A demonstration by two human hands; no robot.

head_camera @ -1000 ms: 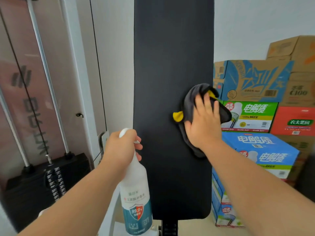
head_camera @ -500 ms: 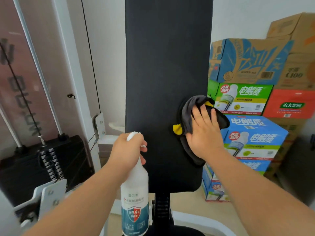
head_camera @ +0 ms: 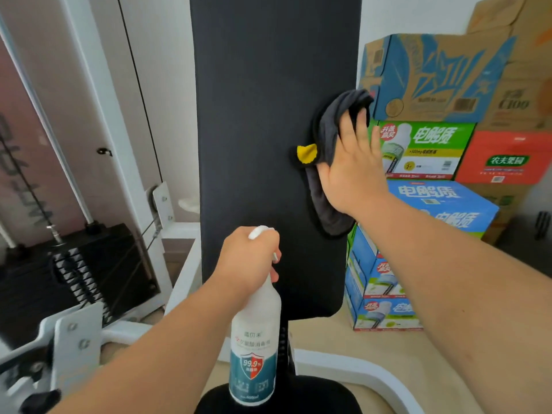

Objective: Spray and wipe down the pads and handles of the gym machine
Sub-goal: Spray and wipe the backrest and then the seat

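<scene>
Slippage is the main risk here: the right hand (head_camera: 352, 171) lies flat, fingers straight and close together, pressing a dark grey soft cloth (head_camera: 327, 210) with a yellow corner against the right edge of the tall black upholstered back pad (head_camera: 263, 115). Part of the cloth bunches above the fingertips and reaches past the pad's edge. A stroke carried further right would likely run off the pad and drop the cloth, since nothing pinches it.

The left hand (head_camera: 245, 261), lower and nearer the body, is curled round the neck of a white plastic spray bottle (head_camera: 255, 339) with a teal label, one finger by the trigger. The nozzle seems to face the pad's lower part, so an accidental squeeze would probably wet an area the cloth is nowhere near. Held this close, the bottle could also get in the way of a downward wipe.

Just beyond the right hand, stacked cardboard cartons (head_camera: 433, 201) in green, blue, red and brown stand near the pad's right edge and would likely crowd any reach round that side. Left of the left hand sit a black weight stack (head_camera: 74, 273) and steel guide rods (head_camera: 74, 180). Below both hands a white tubular frame (head_camera: 343, 366) curves round a black seat pad (head_camera: 316, 395); whether that pad has been wiped cannot be told. No handles are in view.
</scene>
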